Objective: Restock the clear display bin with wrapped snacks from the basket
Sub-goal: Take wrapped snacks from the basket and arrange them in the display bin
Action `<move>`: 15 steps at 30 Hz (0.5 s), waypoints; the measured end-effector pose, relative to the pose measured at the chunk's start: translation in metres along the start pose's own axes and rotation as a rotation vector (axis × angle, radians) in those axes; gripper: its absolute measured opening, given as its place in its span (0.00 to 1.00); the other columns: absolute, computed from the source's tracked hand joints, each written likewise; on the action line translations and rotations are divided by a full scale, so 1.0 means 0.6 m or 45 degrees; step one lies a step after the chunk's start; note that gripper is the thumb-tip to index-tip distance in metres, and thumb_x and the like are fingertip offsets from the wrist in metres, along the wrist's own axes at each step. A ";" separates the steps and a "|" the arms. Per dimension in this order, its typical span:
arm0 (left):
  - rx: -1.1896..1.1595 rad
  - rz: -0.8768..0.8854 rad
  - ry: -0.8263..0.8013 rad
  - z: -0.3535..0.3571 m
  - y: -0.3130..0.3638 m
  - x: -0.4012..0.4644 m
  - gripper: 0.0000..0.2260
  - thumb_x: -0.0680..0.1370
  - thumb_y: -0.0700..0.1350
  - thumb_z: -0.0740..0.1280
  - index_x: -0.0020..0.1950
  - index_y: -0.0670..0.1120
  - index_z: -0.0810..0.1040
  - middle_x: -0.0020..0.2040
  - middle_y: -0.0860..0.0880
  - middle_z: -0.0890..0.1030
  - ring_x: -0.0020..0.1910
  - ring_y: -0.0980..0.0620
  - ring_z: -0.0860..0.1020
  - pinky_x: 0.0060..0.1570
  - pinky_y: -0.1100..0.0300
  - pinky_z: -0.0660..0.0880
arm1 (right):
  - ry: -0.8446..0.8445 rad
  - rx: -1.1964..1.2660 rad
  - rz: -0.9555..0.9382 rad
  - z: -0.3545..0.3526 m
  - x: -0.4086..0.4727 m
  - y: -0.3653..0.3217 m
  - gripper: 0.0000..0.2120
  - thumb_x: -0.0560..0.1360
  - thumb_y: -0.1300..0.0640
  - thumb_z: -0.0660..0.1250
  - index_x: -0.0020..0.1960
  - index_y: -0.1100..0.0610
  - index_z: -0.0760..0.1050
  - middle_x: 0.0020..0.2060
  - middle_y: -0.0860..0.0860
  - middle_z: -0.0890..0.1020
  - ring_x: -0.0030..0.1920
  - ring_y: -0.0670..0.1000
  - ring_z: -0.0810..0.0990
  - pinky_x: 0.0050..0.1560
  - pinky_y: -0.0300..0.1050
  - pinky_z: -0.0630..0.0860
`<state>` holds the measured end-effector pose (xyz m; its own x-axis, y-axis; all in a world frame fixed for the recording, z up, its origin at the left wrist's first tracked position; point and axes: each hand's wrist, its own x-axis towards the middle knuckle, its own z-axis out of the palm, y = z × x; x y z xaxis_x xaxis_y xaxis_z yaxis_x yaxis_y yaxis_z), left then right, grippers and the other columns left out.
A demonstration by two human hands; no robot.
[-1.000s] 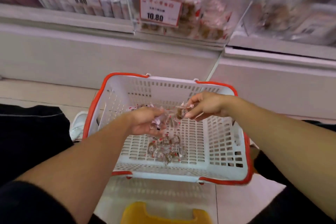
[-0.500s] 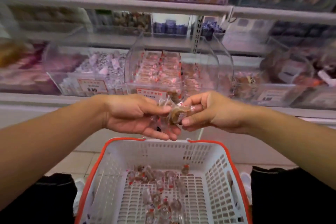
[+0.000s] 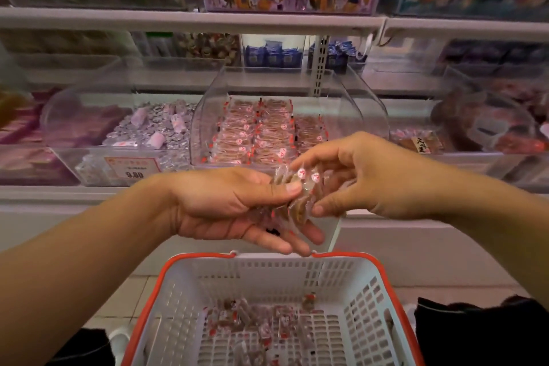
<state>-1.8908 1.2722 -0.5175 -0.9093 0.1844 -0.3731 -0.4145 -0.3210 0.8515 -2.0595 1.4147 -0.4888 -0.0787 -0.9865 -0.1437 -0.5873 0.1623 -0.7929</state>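
My left hand holds a small stack of clear-wrapped brown snacks, thumb pressed on top, above the basket. My right hand meets it from the right and pinches the same stack between thumb and fingers. Both hands hover just in front of the clear display bin, where rows of the same red-trimmed wrapped snacks lie flat. Below, the white basket with a red rim has several loose wrapped snacks scattered on its bottom.
A neighbouring clear bin of silver and pink sweets sits to the left, with a 9.80 price tag. More bins stand to the right and on the upper shelf. My dark-clothed knees flank the basket.
Both hands rose from inside the basket up to the bin's front, carrying the snacks. The view tilted up from the basket to the shelves. My right hand's fingers have spread over the stack.
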 end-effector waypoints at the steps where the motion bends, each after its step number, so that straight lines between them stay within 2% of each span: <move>1: -0.048 0.026 0.033 0.002 -0.001 0.004 0.19 0.78 0.51 0.64 0.60 0.37 0.78 0.60 0.34 0.79 0.57 0.42 0.81 0.48 0.60 0.81 | 0.009 -0.046 -0.017 0.003 0.000 -0.001 0.25 0.70 0.66 0.76 0.65 0.53 0.77 0.41 0.41 0.85 0.42 0.37 0.83 0.44 0.31 0.77; 3: -0.116 0.086 0.144 0.002 -0.003 0.011 0.17 0.77 0.50 0.65 0.55 0.38 0.82 0.54 0.35 0.81 0.54 0.41 0.82 0.45 0.60 0.81 | 0.057 -0.076 -0.046 0.010 -0.002 -0.005 0.25 0.75 0.66 0.71 0.70 0.53 0.73 0.50 0.38 0.83 0.52 0.30 0.79 0.48 0.24 0.72; 4: -0.131 0.101 0.179 0.003 -0.004 0.014 0.17 0.76 0.50 0.65 0.54 0.38 0.82 0.53 0.35 0.82 0.54 0.41 0.83 0.44 0.60 0.81 | 0.059 -0.068 -0.068 0.013 -0.003 -0.003 0.23 0.77 0.67 0.68 0.70 0.55 0.72 0.54 0.41 0.82 0.54 0.31 0.78 0.49 0.24 0.72; 7: -0.109 0.100 0.191 0.008 -0.003 0.013 0.17 0.75 0.51 0.67 0.53 0.38 0.84 0.51 0.37 0.83 0.53 0.42 0.83 0.42 0.62 0.81 | 0.037 -0.058 -0.115 0.021 -0.007 0.004 0.20 0.79 0.67 0.65 0.69 0.56 0.71 0.53 0.54 0.84 0.54 0.45 0.81 0.55 0.34 0.76; 10: 0.003 0.113 0.230 0.019 0.000 0.009 0.15 0.70 0.53 0.73 0.47 0.43 0.86 0.47 0.42 0.84 0.46 0.48 0.84 0.38 0.63 0.81 | 0.055 0.023 -0.143 0.021 -0.005 0.009 0.22 0.77 0.65 0.68 0.67 0.49 0.72 0.53 0.49 0.84 0.55 0.45 0.81 0.57 0.38 0.78; 12: 0.116 0.118 0.282 0.024 0.004 0.007 0.11 0.66 0.52 0.75 0.42 0.46 0.86 0.43 0.43 0.84 0.41 0.51 0.84 0.32 0.65 0.79 | 0.105 0.012 -0.151 0.015 -0.006 0.012 0.26 0.74 0.63 0.73 0.69 0.48 0.72 0.56 0.44 0.81 0.56 0.43 0.81 0.55 0.37 0.78; 15: 0.271 0.056 0.289 0.027 0.010 0.004 0.08 0.65 0.49 0.76 0.40 0.46 0.85 0.43 0.42 0.84 0.39 0.51 0.84 0.30 0.66 0.78 | 0.161 -0.103 -0.248 0.010 -0.011 0.009 0.34 0.68 0.56 0.79 0.70 0.43 0.71 0.59 0.42 0.78 0.60 0.42 0.78 0.55 0.40 0.79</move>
<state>-1.8950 1.2858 -0.5072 -0.9213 -0.0449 -0.3863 -0.3791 -0.1183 0.9178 -2.0574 1.4222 -0.4960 -0.0549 -0.9948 0.0863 -0.6635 -0.0282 -0.7477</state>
